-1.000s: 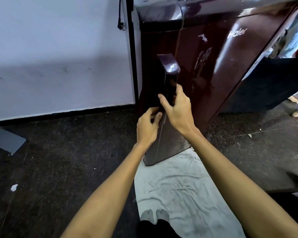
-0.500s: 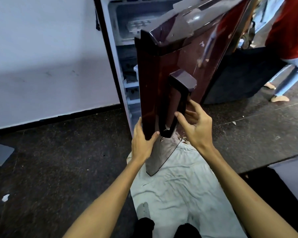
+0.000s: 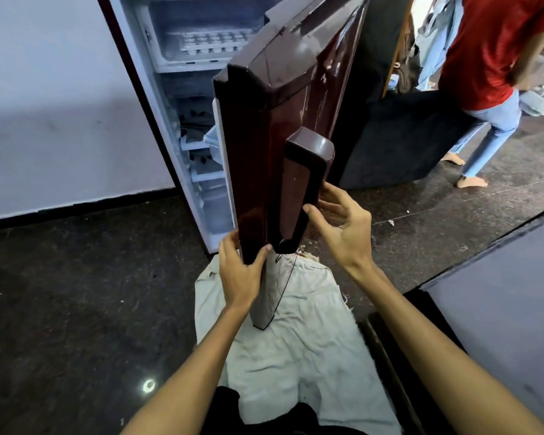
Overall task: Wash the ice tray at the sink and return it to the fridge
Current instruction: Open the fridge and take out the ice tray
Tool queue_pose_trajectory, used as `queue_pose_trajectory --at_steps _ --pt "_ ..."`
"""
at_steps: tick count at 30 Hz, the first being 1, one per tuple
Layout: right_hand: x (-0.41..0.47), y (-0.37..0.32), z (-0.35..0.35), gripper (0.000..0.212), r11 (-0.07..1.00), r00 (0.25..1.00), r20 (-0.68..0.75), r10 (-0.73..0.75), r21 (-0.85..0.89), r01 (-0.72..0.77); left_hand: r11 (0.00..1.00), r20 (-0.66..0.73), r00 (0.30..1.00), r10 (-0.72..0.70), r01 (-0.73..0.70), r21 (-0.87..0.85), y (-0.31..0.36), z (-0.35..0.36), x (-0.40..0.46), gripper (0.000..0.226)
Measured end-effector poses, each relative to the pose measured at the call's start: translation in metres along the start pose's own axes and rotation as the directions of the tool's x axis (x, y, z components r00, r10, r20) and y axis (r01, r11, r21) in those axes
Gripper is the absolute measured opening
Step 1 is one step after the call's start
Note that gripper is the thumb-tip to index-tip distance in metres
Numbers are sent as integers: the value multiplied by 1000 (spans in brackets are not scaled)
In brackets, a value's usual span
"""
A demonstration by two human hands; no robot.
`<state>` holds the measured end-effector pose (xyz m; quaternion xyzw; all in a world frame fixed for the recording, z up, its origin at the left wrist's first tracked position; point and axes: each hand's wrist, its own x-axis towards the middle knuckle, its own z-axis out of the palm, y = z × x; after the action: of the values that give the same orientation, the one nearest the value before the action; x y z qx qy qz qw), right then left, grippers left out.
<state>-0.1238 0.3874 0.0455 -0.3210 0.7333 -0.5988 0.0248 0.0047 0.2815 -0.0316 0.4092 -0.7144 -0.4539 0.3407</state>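
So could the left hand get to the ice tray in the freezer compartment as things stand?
Probably yes: the fridge door is swung open and the ice tray lies exposed on the left, though the left hand now holds the door's edge and must let go.

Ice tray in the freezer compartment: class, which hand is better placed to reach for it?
Probably the left hand: it grips the door's open edge, nearest the ice tray; the right hand is behind the door.
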Motion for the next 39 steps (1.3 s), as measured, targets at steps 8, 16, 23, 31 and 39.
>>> queue_pose_trajectory --at_steps 8,16,23,31,39 --pt "-9 13 -73 37 1000 996 -89 -16 16 17 1000 -38 999 24 -24 8 25 51 -50 51" --pt "-35 19 -117 38 997 965 -248 -82 -27 77 999 48 998 29 -29 -16 45 99 -85 27" --pt "-46 36 -132 55 1000 976 -216 4 -9 -6 992 148 981 126 -126 -15 62 137 -97 22" --pt "-32 53 -173 53 998 949 -311 61 -12 -68 988 218 964 152 -146 -47 85 179 -107 39" --pt "-19 71 -212 56 996 936 -345 69 -24 -82 992 322 939 121 -104 -71 109 219 -110 34"
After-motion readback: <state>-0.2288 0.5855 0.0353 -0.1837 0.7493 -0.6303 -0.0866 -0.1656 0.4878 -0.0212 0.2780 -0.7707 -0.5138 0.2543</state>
